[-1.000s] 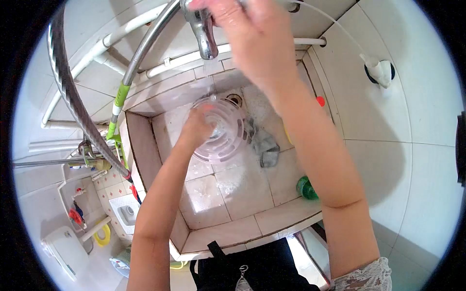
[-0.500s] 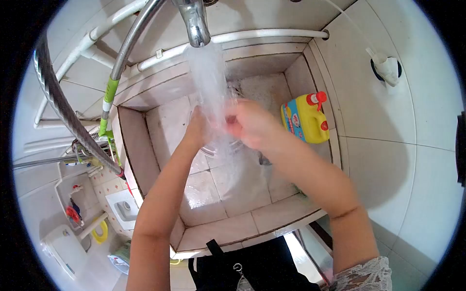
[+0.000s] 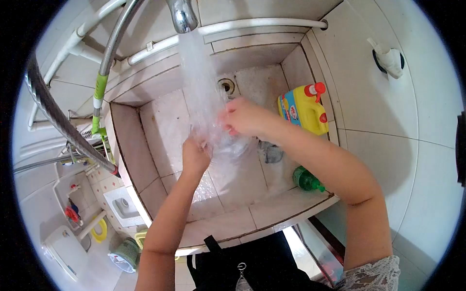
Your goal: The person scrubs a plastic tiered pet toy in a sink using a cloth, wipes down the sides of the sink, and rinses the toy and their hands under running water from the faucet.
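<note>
Under the tap (image 3: 185,18), slippery work in a hard stream (image 3: 199,72)

At mid-frame, a clear, plastic-looking thing (image 3: 235,149) sits low in the tiled sink (image 3: 162,116), blurred by water, between my left hand (image 3: 196,155) at its left and my right hand (image 3: 247,119) just above it in the frame. My left fingers curl inward; my right fingers are bent close together at the stream's edge. I cannot tell whether either hand really pinches the plastic.

Wet as it all is, I judge the thing could slip from me, since the stream falls right beside my fingers. Spray could clear the sink's wall at the bottom of the frame. The grey cloth (image 3: 271,153), right of centre, could wash up to the drain (image 3: 226,86) and block it. A careless swing of my right forearm (image 3: 330,167) might topple the yellow bottle (image 3: 310,114) at right, or catch the green bottle (image 3: 306,178) below it.

As for direction, the thing's outline looks roundish, with no end pointing anywhere that I can see; I cannot make out a long axis.
</note>
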`<state>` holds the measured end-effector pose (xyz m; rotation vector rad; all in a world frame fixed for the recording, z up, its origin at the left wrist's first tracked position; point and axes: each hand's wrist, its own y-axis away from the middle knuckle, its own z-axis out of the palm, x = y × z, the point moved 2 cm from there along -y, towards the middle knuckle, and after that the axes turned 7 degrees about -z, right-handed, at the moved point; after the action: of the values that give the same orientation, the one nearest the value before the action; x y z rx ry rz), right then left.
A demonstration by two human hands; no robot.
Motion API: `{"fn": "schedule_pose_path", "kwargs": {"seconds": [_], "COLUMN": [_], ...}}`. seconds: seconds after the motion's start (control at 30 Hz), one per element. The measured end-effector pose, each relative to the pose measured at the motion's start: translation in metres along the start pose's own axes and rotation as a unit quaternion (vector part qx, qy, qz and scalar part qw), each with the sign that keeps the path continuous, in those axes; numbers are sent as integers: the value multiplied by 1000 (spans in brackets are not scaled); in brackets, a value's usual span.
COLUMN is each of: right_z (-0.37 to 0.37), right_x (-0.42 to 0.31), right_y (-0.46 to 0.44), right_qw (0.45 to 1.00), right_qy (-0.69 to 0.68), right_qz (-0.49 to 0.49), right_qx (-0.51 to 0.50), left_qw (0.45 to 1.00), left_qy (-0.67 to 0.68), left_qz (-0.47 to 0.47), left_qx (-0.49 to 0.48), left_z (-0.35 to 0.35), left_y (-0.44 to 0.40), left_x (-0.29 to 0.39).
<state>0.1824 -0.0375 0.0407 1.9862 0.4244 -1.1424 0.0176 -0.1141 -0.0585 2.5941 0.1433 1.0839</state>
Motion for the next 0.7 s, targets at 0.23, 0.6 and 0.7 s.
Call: {"fn": "schedule_pose_path", "kwargs": {"seconds": [0.23,0.6,0.7], "right_z": [14,9,12], "right_x": [21,7,8], "right_y": [-5,4,5], "right_qw": [909,919,918], "right_qy": [-401,-374,-379], "right_qz": [46,63,26], "right_qx": [107,112,115], "left_qw": [907,736,699], "left_qy": [378,603,651], "left_qz": [-162,-188,-193], "left_qx": [-86,-243,-224], "left_z": [20,21,-2], "left_y": [-5,-32,-11], "left_x": [14,-2,-2]}}
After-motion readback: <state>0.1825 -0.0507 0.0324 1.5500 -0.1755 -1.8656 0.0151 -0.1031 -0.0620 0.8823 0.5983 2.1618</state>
